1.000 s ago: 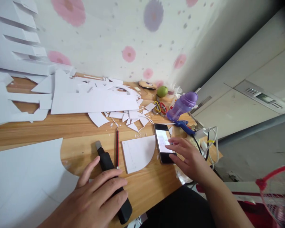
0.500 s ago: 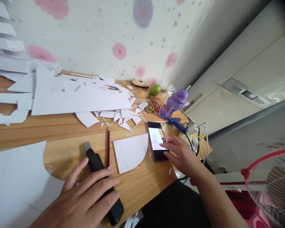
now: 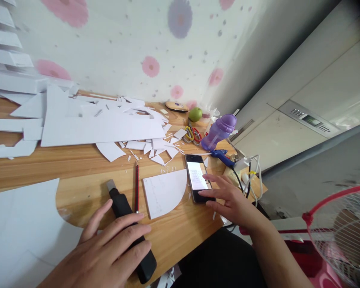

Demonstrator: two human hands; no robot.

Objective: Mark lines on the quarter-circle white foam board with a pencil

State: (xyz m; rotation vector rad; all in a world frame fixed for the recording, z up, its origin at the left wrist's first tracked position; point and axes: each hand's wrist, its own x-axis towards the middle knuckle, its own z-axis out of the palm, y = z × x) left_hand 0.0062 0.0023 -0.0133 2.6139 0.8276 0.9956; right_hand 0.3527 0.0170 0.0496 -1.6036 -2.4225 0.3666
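My left hand (image 3: 108, 246) lies with fingers spread across a black-handled cutter knife (image 3: 122, 205), its short metal blade pointing up and away. The fingers rest over the handle rather than wrapping round it. My right hand (image 3: 228, 198) is over a smartphone (image 3: 196, 164) lying on the table; its fingers are apart, with fingertips at the lit screen, which shows a page of text or drawing. Between the hands lie a red-and-black pencil (image 3: 137, 188) and a white quarter-round board piece (image 3: 165, 193) with faint pencil marks. A large white sheet (image 3: 21, 224) with a curved cut edge lies at the left.
White offcuts (image 3: 103, 130) cover the back of the wooden table (image 3: 78, 166). Scissors (image 3: 193, 135), a green fruit (image 3: 195, 114), a purple bottle (image 3: 219, 132), and a blue glue gun (image 3: 223, 157) with cables stand back right. A pink-rimmed fan (image 3: 336, 204) is at the right.
My right hand has shifted slightly over the phone; its fingers are more spread and the picture on the screen has changed a little. My left hand stays on the cutter knife.
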